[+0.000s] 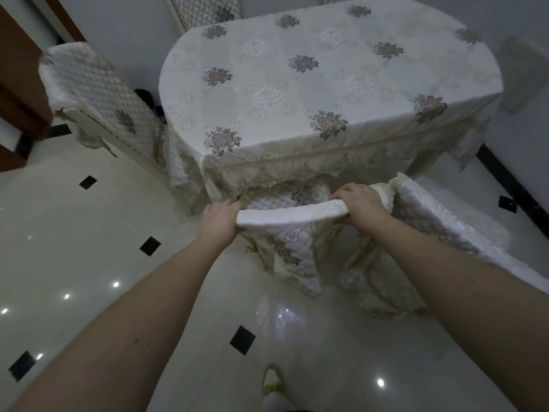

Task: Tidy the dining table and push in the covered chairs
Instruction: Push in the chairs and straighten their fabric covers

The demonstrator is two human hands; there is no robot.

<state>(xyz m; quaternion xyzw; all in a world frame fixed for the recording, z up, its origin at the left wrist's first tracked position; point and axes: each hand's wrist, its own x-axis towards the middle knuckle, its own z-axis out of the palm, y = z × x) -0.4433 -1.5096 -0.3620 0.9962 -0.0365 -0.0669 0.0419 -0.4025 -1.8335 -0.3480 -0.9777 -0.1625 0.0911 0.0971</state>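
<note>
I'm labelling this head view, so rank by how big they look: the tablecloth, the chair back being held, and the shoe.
1. tablecloth
2. chair back
3. shoe, though partly cut off

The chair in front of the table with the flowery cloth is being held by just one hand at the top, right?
Not quite. The head view shows both hands on the top of the chair back: the left hand grips its left end and the right hand grips its right end. The table does wear a flowery cloth.
</note>
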